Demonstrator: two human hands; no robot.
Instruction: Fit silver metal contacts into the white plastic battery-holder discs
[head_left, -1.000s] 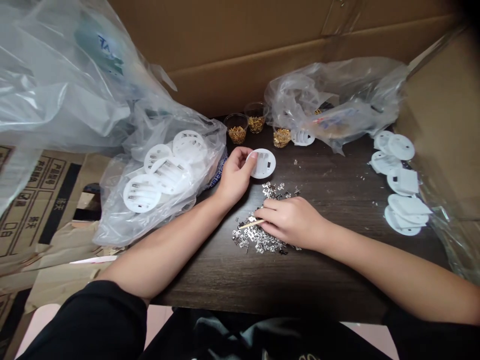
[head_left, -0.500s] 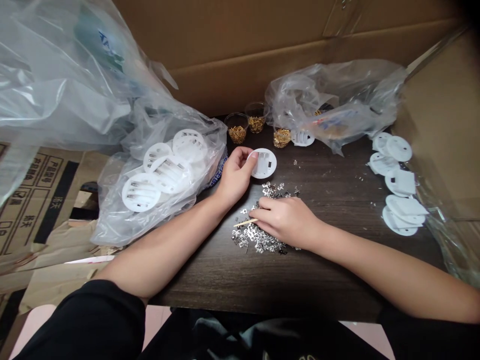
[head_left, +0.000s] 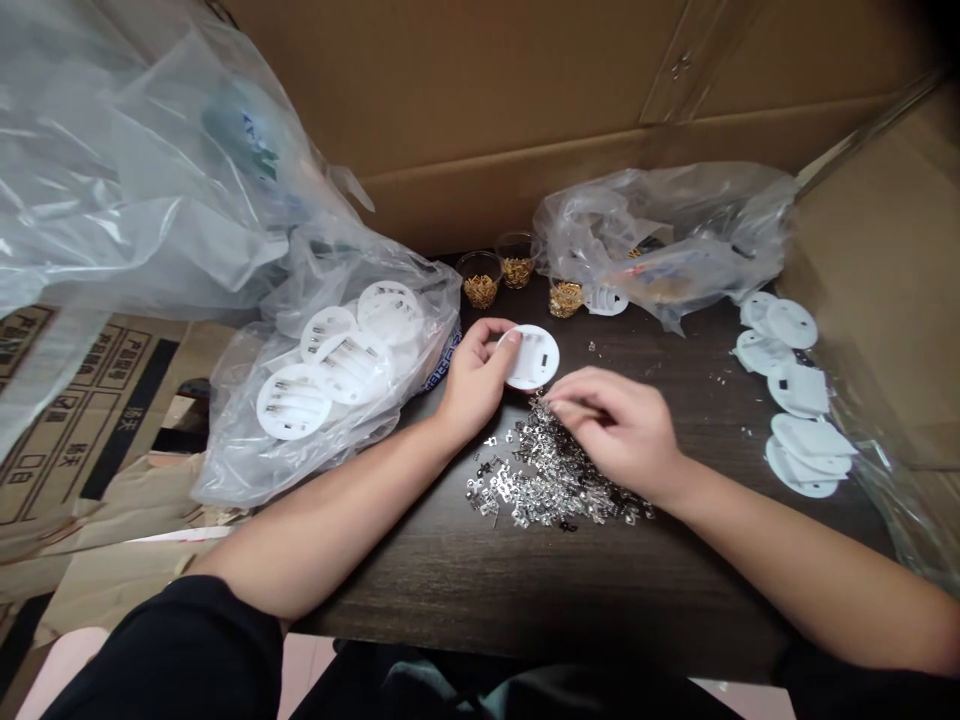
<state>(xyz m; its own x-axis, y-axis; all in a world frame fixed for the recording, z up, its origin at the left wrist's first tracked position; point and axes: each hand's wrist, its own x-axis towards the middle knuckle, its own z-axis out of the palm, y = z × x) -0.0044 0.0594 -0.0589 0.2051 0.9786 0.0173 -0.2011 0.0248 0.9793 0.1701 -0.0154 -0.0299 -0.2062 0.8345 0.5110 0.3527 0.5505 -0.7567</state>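
Note:
My left hand [head_left: 484, 372] pinches a round white plastic battery cover [head_left: 534, 358] by its left edge, thumb on top. The cover is tilted, with molded slots and a small dark rectangular hole. Close to its lower right edge, my right hand [head_left: 619, 425] has thumb and fingers pinched together. A thin wooden stick [head_left: 583, 408] shows only faintly among those fingers; whether a small metal piece is at the fingertips I cannot make out. Below both hands spreads a pile of small silver metal contact plates [head_left: 551, 485] on the dark table.
Clear cups of gold-coloured springs or pins [head_left: 480, 290] stand at the back. White covers with metal contacts [head_left: 294, 400] lie on a plastic bag [head_left: 225, 465] at left. More white covers [head_left: 806, 455] are stacked at right, near another bag [head_left: 675, 230]. Cardboard walls [head_left: 487, 110] enclose the table.
My right hand has lifted from the metal pile and moved up and right to the cover's edge. The stick, plainly visible before, is now mostly hidden. My left hand keeps its hold.

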